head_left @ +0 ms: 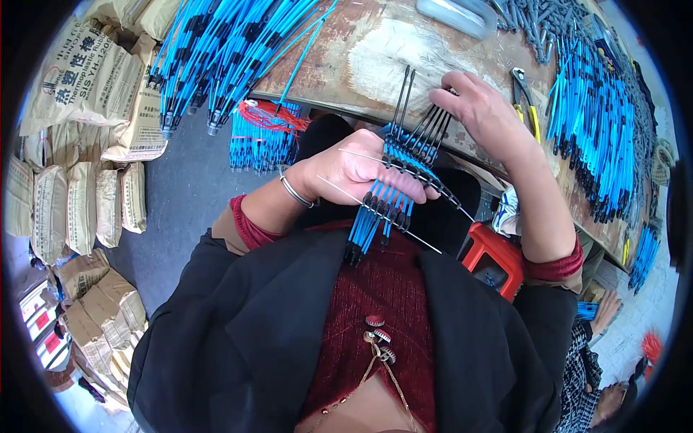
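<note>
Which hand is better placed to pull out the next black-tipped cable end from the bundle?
Right, probably. The right hand is already at the black upper ends of the blue cable bundle, fingers spread over them. The left hand is wrapped around the bundle's middle, gripping it, so it is not free.

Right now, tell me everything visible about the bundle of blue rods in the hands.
The bundle of blue rods is a flat fan of thin blue sticks with black ends, plastic by the look. It lies across the left hand, whose grip pinches its middle. The right hand fingers the upper black tips. Thin pale ties cross it. It is held above the lap, beside the worn wooden bench.
</note>
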Tool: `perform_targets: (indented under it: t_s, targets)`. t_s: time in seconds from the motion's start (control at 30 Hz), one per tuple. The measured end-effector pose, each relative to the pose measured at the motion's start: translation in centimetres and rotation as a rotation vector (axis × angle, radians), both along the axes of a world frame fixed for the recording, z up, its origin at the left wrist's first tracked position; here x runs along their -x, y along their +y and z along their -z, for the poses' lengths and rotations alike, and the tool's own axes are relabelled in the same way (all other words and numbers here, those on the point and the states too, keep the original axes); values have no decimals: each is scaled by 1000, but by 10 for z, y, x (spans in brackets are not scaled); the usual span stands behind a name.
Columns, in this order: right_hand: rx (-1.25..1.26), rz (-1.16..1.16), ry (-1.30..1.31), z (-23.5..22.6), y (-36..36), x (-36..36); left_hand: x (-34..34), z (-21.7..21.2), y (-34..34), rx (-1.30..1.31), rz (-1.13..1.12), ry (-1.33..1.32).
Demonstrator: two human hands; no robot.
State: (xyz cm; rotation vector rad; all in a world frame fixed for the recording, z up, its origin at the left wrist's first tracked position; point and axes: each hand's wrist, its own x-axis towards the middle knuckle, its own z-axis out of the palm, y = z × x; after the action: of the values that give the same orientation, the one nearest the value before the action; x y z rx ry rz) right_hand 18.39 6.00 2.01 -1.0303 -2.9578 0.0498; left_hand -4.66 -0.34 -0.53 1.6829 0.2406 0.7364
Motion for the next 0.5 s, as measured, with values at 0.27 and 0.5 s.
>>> perform_targets:
  t_s: [0.27, 0.5]
  targets:
    - [-6, 4, 55, 2, 2, 4, 0, 0, 0, -15, -6, -21]
    - [5, 25, 41, 1, 3, 6, -2, 4, -1, 183, 88, 37]
